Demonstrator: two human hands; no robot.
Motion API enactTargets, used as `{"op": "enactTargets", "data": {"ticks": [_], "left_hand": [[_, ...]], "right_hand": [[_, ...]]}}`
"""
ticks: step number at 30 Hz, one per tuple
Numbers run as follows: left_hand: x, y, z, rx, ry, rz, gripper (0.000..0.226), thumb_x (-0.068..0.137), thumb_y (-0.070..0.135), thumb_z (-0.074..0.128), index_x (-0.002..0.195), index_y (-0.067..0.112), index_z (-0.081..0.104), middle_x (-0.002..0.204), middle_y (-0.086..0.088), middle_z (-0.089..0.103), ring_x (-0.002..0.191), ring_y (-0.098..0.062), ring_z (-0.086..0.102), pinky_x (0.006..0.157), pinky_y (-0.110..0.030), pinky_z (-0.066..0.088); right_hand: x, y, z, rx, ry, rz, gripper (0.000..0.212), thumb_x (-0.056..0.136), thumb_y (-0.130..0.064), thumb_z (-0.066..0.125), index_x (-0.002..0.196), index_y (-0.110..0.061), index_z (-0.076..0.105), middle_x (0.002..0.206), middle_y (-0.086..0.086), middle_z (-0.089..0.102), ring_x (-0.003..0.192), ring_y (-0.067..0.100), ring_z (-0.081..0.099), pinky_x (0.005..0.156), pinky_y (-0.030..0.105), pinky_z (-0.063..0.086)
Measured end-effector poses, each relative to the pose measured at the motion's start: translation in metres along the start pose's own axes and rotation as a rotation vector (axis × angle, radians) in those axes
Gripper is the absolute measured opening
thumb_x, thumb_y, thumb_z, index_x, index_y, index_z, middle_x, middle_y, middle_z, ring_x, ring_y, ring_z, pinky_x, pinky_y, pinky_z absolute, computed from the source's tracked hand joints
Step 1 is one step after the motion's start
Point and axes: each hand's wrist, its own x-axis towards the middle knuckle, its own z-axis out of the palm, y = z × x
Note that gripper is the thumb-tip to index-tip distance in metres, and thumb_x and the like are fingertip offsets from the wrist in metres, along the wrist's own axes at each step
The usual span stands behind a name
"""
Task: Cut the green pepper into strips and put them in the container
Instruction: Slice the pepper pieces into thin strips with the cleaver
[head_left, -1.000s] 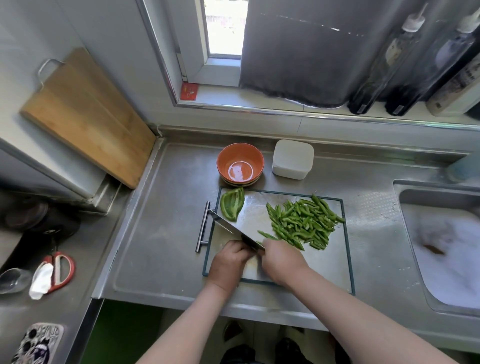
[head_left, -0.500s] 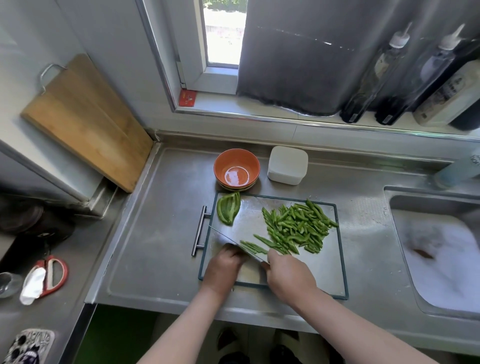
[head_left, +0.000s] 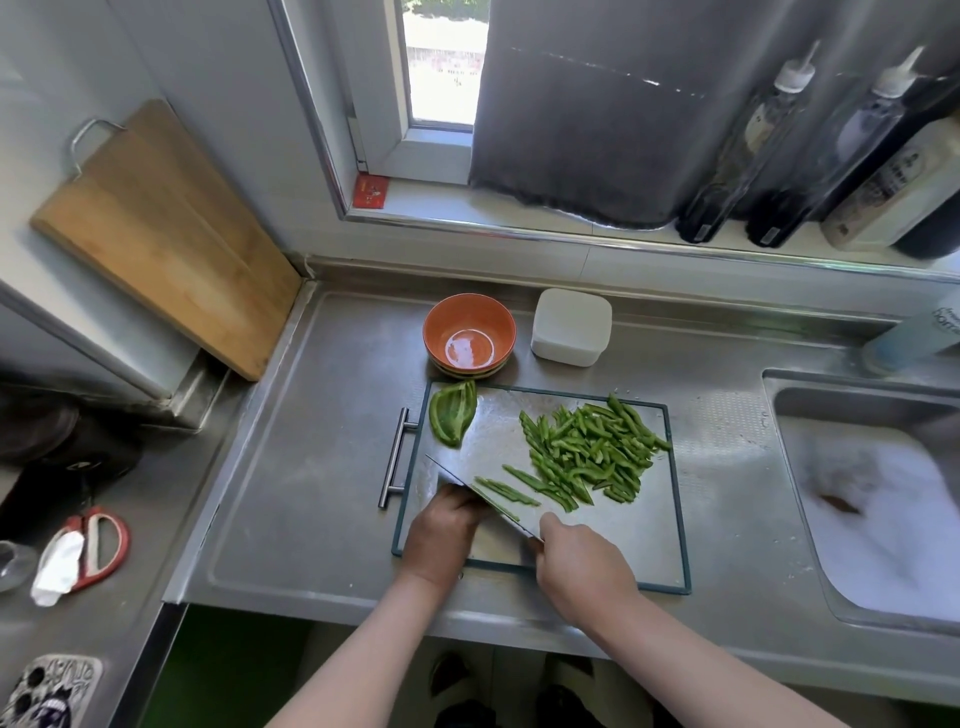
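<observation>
A steel cutting board with a dark green rim lies on the counter. A pile of green pepper strips covers its right half. One uncut pepper piece lies at its far left corner. My right hand grips the handle of a knife, whose blade runs diagonally across the near left of the board. My left hand has curled fingers pressed down against the blade's left side, over a pepper piece that is almost wholly hidden. A few fresh strips lie just right of the blade. An orange bowl stands behind the board.
A white lidded box sits beside the bowl. A sink of foamy water is at the right. A wooden board leans on the left wall, bottles line the sill, and red scissors lie at the far left.
New thin strips have appeared to the right of the blade. Both hands stay at the board's near left corner, and the knife has shifted slightly toward my left hand.
</observation>
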Motion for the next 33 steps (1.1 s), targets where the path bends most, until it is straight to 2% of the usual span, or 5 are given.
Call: {"op": "enactTargets", "data": {"ticks": [17, 21, 25, 30, 33], "left_hand": [[0.000, -0.004, 0.006, -0.005, 0.051, 0.005, 0.020, 0.070, 0.005, 0.086, 0.085, 0.018, 0.079, 0.087, 0.000, 0.070, 0.086, -0.014, 0.060, 0.065, -0.026, 0.054], [-0.001, -0.006, 0.007, 0.010, 0.055, 0.006, 0.013, 0.083, 0.020, 0.066, 0.082, 0.017, 0.078, 0.086, 0.001, 0.070, 0.083, -0.017, 0.061, 0.060, -0.029, 0.054], [0.001, -0.006, 0.004, -0.003, 0.023, 0.007, 0.022, 0.069, 0.005, 0.084, 0.083, 0.021, 0.077, 0.086, 0.002, 0.069, 0.082, -0.018, 0.062, 0.061, -0.027, 0.054], [0.004, -0.005, 0.000, -0.016, 0.035, 0.018, 0.004, 0.079, 0.016, 0.075, 0.080, 0.019, 0.077, 0.084, 0.004, 0.068, 0.083, -0.014, 0.060, 0.061, -0.027, 0.053], [0.002, -0.003, 0.002, -0.027, 0.021, 0.007, 0.017, 0.071, 0.007, 0.086, 0.081, 0.017, 0.077, 0.085, 0.004, 0.068, 0.083, -0.014, 0.060, 0.061, -0.028, 0.054]], "right_hand": [[0.024, -0.003, -0.003, 0.048, -0.086, 0.035, 0.007, 0.095, -0.016, 0.042, 0.097, -0.018, 0.049, 0.088, 0.004, 0.057, 0.077, 0.028, 0.051, 0.064, 0.034, 0.037], [0.038, -0.020, -0.007, 0.074, -0.121, 0.065, 0.008, 0.093, -0.014, 0.042, 0.094, -0.020, 0.046, 0.096, 0.006, 0.060, 0.085, 0.030, 0.056, 0.069, 0.033, 0.039], [0.045, -0.034, -0.009, 0.068, -0.121, 0.060, 0.012, 0.094, -0.010, 0.041, 0.098, -0.020, 0.048, 0.107, 0.010, 0.065, 0.098, 0.032, 0.062, 0.070, 0.032, 0.039], [0.034, -0.008, -0.010, 0.102, -0.116, 0.079, 0.011, 0.093, -0.016, 0.042, 0.095, -0.022, 0.051, 0.101, 0.006, 0.065, 0.095, 0.030, 0.061, 0.069, 0.033, 0.039], [0.029, 0.006, -0.012, 0.111, -0.095, 0.087, 0.015, 0.093, -0.018, 0.042, 0.097, -0.021, 0.056, 0.100, 0.005, 0.066, 0.092, 0.030, 0.060, 0.069, 0.032, 0.039]]}}
